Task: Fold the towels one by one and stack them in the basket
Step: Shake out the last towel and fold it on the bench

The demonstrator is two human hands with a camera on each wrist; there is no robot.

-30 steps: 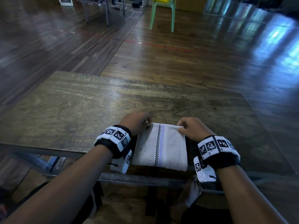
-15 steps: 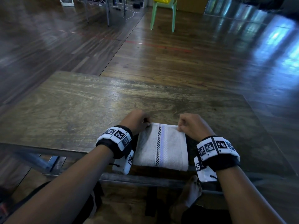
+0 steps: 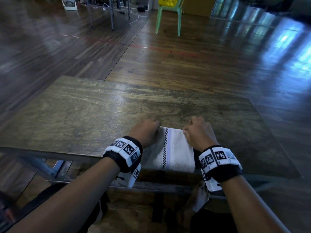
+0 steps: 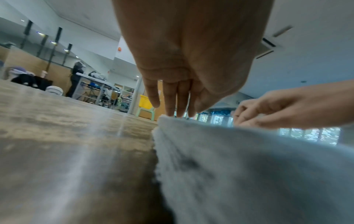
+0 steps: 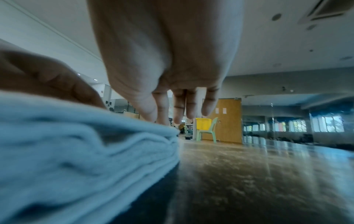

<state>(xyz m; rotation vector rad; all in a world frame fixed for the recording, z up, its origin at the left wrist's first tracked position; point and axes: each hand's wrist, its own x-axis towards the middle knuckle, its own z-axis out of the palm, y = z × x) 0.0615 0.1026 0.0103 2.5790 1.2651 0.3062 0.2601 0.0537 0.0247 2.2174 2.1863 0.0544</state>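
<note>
A white towel (image 3: 175, 152) with a checkered and lilac stripe lies folded in several layers at the near edge of the wooden table (image 3: 84, 115). My left hand (image 3: 148, 132) pinches its far left corner, fingers pointing down over the edge (image 4: 178, 112). At the far right corner my right hand (image 3: 196, 132) pinches the folded layers (image 5: 76, 144) with its fingers curled. A yellow basket (image 3: 169, 1) sits on a green chair far across the room, well away from both hands.
The tabletop stretches bare to the left and beyond the towel. Past it lies a polished wood floor with the green chair (image 3: 168, 19), metal table legs (image 3: 111, 14) and cables. A person stands at a distant table (image 4: 75, 80). My bare feet (image 3: 200, 195) show under the table.
Both hands have crept slightly forward along the towel's far edge, and the right hand has closed in toward the stripe. The towel stays folded in the same place.
</note>
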